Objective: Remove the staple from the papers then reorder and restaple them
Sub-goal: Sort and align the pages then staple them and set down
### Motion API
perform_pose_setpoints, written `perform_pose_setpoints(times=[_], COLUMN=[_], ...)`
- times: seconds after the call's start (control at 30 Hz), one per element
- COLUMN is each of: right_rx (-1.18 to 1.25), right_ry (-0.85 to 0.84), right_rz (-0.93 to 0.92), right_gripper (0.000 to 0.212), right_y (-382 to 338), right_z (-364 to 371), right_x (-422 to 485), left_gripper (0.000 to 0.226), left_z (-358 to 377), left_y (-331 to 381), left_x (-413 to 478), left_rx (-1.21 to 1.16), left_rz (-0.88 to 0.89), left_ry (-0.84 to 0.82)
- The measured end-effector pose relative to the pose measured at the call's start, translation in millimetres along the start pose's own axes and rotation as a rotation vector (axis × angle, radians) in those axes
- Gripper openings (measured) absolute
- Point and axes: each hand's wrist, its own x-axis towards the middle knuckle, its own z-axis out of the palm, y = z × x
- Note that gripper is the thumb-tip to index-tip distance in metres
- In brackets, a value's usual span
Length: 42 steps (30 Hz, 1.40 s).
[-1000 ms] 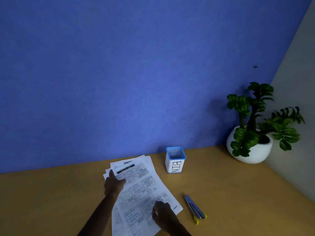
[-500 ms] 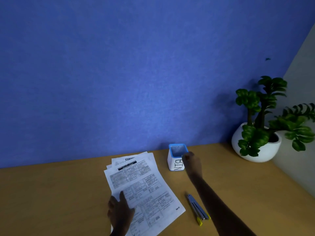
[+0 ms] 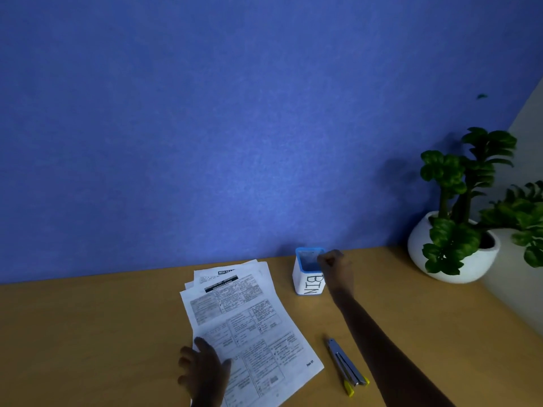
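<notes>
A fanned stack of printed papers (image 3: pixel 249 318) lies on the wooden desk (image 3: pixel 88 333). My left hand (image 3: pixel 202 368) rests flat on the stack's lower left corner, fingers spread. My right hand (image 3: pixel 335 267) is stretched out to the small white cup with a blue rim marked BIN (image 3: pixel 305 284). Its fingers are curled shut at the cup's right rim, and anything pinched in them is too small to see. A slim grey and yellow stapling tool (image 3: pixel 346 365) lies on the desk to the right of the papers, under my right forearm's left side.
A green plant in a round white pot (image 3: pixel 423 248) stands at the back right corner. A blue wall runs along the desk's far edge, and a pale wall closes off the right side.
My right hand left the papers and reached out to the BIN cup, now curled at its rim. My left hand slid down from the stack's top to its lower left corner.
</notes>
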Motion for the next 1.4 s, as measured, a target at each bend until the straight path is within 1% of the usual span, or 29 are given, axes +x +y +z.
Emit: perform_pose_setpoints(times=[0.07,0.13,0.17,0.2,0.23,0.3,0.37,0.43,0.47,0.6,0.73,0.83,0.9,0.97,1.07,1.13,1.23,1.3,1.33,1.4], right_rx=[-0.079,-0.226,-0.315,-0.402,-0.473,-0.494,-0.536,-0.627,-0.658,-0.704,-0.697,-0.688,-0.663,-0.637,-0.612,-0.528,-0.252,-0.043,0.052,0.221], right_ry=[-0.121,-0.331,-0.455,-0.557,-0.615,-0.640,-0.619,-0.578,-0.551,-0.477,-0.492,-0.504,-0.519,-0.538,-0.553,-0.546,-0.490,-0.447,-0.433,-0.414], right_rz=[-0.009,0.033,0.036,-0.001,-0.053,-0.057,-0.052,-0.044,-0.036,0.027,0.057,0.045,0.033,0.024,0.010,0.038,0.155,0.223,0.243,0.251], right_gripper=[0.022,0.021,0.025,0.032,0.038,0.049,0.058,0.058,0.057,0.056,0.061,0.061,0.061,0.061,0.064,0.064,0.064,0.060,0.053,0.033], right_y=[11.3,25.9,35.2,43.4,49.9,54.7,51.7,45.9,43.0,40.1,39.7,41.6,43.7,45.7,48.5,51.0,52.7,52.5,50.8,44.4], right_z=[10.9,24.0,29.4,33.8,36.7,41.2,47.0,53.7,56.0,62.6,61.3,57.2,54.2,51.3,46.7,44.8,40.8,38.2,36.4,32.4], right_x=[-23.0,-46.6,-57.6,-67.1,-74.7,-85.8,-92.7,-99.2,-102.7,-111.3,-112.2,-111.5,-111.2,-110.6,-110.2,-110.2,-107.5,-102.0,-99.0,-92.4], left_gripper=[0.074,0.072,0.070,0.069,0.067,0.065,0.064,0.064,0.065,0.063,0.055,0.051,0.049,0.047,0.039,0.031,0.030,0.036,0.040,0.043], left_z=[0.2,-0.3,-0.7,-1.2,-1.6,-1.8,-0.7,1.6,3.1,7.1,6.0,6.7,8.3,11.6,16.8,16.6,11.8,6.7,3.2,-6.3], left_y=[0.0,0.4,0.4,-0.3,-1.1,-1.9,-1.6,-1.5,-1.5,-0.9,-4.7,-8.2,-9.2,-9.3,-7.2,-8.2,-17.3,-25.5,-28.7,-30.2], left_x=[0.0,1.4,2.7,4.4,6.1,9.0,10.3,10.4,10.0,9.4,12.9,18.7,19.9,19.6,19.1,19.1,21.6,23.0,23.1,23.5], left_rx=[0.020,0.009,-0.011,-0.036,-0.069,-0.163,-0.254,-0.309,-0.299,-0.358,-0.530,-0.568,-0.569,-0.580,-0.628,-0.700,-0.818,-0.925,-0.969,-1.024], left_rz=[-0.011,-0.034,-0.048,-0.061,-0.080,-0.107,-0.123,-0.128,-0.115,-0.090,-0.113,-0.123,-0.121,-0.096,-0.014,0.049,0.149,0.281,0.350,0.450], left_ry=[0.008,-0.004,-0.014,-0.024,-0.038,-0.053,-0.061,-0.055,-0.055,-0.063,-0.074,-0.096,-0.096,-0.048,0.042,0.063,0.102,0.113,0.104,0.059])
